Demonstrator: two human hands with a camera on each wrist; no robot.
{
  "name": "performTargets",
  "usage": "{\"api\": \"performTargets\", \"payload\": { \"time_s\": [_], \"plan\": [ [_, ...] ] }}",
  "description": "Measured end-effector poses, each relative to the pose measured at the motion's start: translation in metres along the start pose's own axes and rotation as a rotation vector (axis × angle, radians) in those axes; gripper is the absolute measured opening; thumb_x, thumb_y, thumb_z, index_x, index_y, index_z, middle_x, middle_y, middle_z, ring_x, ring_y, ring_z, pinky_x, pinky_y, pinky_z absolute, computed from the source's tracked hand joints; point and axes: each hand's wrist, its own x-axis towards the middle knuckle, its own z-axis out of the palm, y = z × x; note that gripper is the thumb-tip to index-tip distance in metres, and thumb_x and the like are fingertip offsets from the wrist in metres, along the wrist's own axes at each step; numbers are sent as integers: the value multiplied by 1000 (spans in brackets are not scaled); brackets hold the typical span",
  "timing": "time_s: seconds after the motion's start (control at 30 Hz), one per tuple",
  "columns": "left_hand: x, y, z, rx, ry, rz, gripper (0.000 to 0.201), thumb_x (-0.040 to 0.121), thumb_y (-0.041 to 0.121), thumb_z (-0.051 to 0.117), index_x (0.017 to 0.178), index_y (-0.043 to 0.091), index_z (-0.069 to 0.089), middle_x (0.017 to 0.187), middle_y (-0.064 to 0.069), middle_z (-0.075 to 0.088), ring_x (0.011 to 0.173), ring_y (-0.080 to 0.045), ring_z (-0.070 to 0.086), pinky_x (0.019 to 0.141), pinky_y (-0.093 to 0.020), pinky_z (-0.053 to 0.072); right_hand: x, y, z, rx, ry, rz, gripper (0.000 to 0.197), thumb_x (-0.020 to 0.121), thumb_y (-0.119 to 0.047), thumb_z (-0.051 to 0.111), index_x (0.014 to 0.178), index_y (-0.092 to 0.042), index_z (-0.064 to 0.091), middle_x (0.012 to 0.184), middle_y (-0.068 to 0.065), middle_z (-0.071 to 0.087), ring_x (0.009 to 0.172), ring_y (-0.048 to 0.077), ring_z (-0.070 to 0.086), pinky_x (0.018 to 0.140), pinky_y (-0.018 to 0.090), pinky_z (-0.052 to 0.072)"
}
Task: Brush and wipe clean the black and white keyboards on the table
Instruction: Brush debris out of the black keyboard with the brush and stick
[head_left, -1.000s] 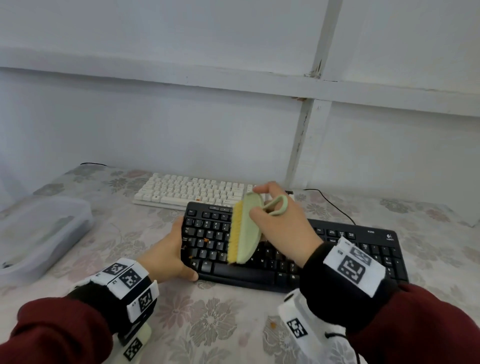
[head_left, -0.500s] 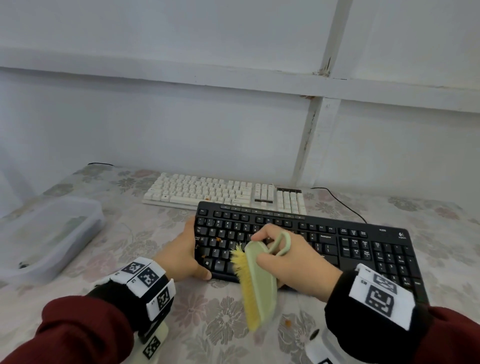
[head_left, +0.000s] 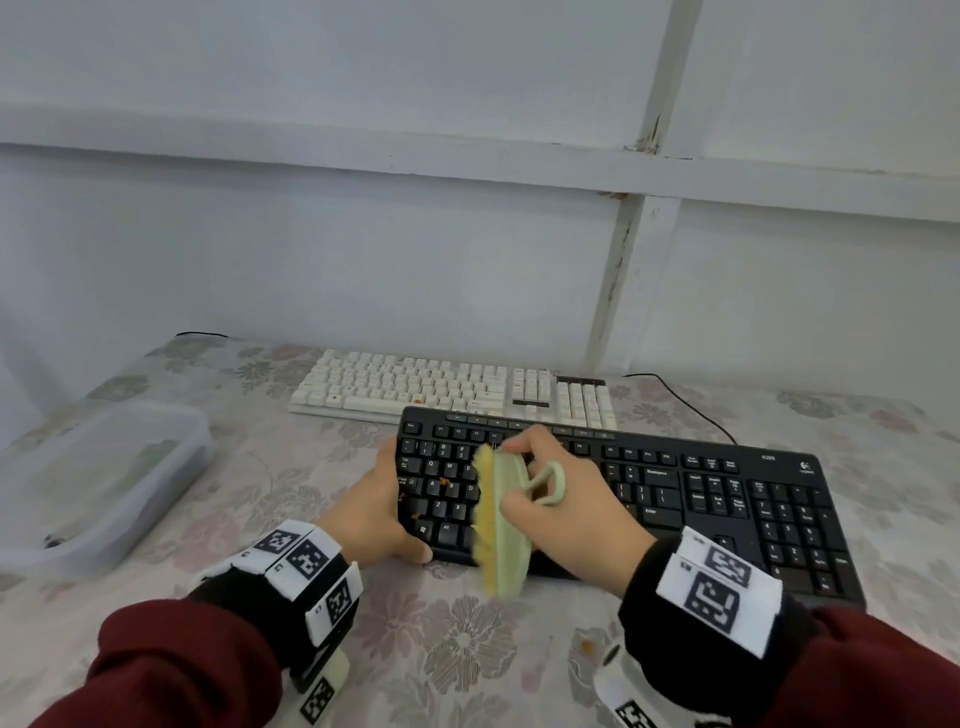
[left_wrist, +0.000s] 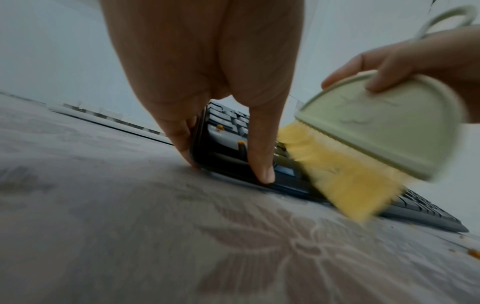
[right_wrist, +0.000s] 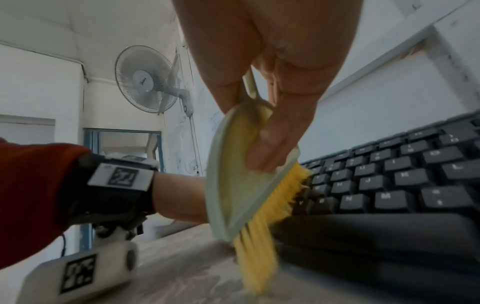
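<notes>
The right hand (head_left: 566, 512), pinching the green brush (head_left: 506, 525), has swept back onto the black keyboard (head_left: 675, 499) after trailing off its front edge. The left hand (head_left: 371, 512) grips the keyboard's left end on the counter (head_left: 426, 639); orange crumbs (head_left: 444, 481) remain, so brushing likely continues.

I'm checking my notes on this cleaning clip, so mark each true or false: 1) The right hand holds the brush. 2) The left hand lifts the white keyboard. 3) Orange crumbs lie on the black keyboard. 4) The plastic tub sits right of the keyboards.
1) True: the right hand grips the green brush, bristles on the black keyboard.
2) False: the left hand steadies the black keyboard's left end; the white keyboard lies untouched behind.
3) True: crumbs sit among the keys.
4) False: the plastic tub sits to the left.
</notes>
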Motion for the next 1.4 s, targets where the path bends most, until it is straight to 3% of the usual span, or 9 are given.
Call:
{"api": "performTargets", "payload": {
  "time_s": [0.1, 0.23, 0.4, 0.63, 0.87, 0.97, 1.1, 1.23, 1.4],
  "plan": [
    [0, 0, 0, 3, 5, 7, 112, 59, 3, 83, 140, 30, 10, 117, 8, 53, 108, -14, 54, 90, -29, 46, -9, -2, -7, 16, -96, 49, 24, 86, -12, 53, 108, -21, 52, 66, -2, 48, 48, 6, 42, 50, 20, 45],
    [-1, 1, 0, 6, 5, 1, 114, 60, 4, 83, 142, 30, 9, 117, 9, 52, 108, -15, 54, 93, -31, 46, 5, -15, -25, 206, 52, 41, 22, 87, -7, 52, 106, -18, 55, 83, 1, 62, 58, 2, 62, 51, 19, 51],
    [-1, 1, -1, -9, -6, -6, 116, 61, 3, 83, 143, 32, 6, 118, 10, 52, 108, -14, 53, 92, -28, 44, 34, -19, -19, 160, 217, -38, 29, 86, -11, 53, 110, -27, 49, 97, 18, 65, 85, 33, 67, 69, 43, 60],
    [0, -1, 0, 1, 1, 10, 116, 59, 5, 84, 142, 31, 6, 116, 11, 51, 106, -12, 54, 87, -25, 44, 27, -9, 8, 44, 88, -56, 29, 88, -12, 49, 113, -24, 44, 78, 0, 56, 51, 0, 50, 49, 13, 42],
    [1, -2, 1, -10, 8, 17, 112, 59, 2, 82, 139, 31, 9, 109, 12, 53, 100, -10, 56, 80, -26, 47, 3, -10, 13, 47, -85, 5, 27, 86, -11, 52, 111, -21, 48, 68, -6, 46, 49, 5, 40, 48, 15, 40],
    [0, -1, 0, 3, 2, 14, 111, 61, 3, 82, 139, 31, 9, 110, 13, 51, 103, -11, 54, 81, -24, 45, 9, -21, 2, 123, 8, -26, 25, 86, -12, 53, 110, -21, 52, 84, -1, 58, 60, 6, 53, 52, 18, 49],
    [1, -1, 0, 12, 0, 3, 116, 60, 5, 83, 142, 32, 6, 117, 12, 50, 109, -13, 52, 93, -29, 45, 30, -28, -8, 153, 166, -61, 27, 87, -11, 50, 110, -24, 49, 86, 12, 63, 63, 17, 54, 60, 38, 55],
    [2, -2, 0, 16, 4, 1, 116, 59, 7, 84, 141, 34, 6, 118, 11, 50, 110, -12, 52, 96, -32, 45, 32, -17, 1, 83, 108, -78, 28, 89, -11, 49, 114, -23, 45, 85, 7, 60, 56, 6, 51, 46, 19, 45],
    [3, -5, 1, 15, -1, 23, 119, 57, 7, 84, 141, 34, 4, 118, 10, 50, 108, -12, 54, 91, -33, 48, 10, -4, 14, 24, -58, -32, 27, 89, -13, 50, 114, -22, 44, 65, -8, 45, 44, 1, 43, 49, 16, 41]
  ]
}}
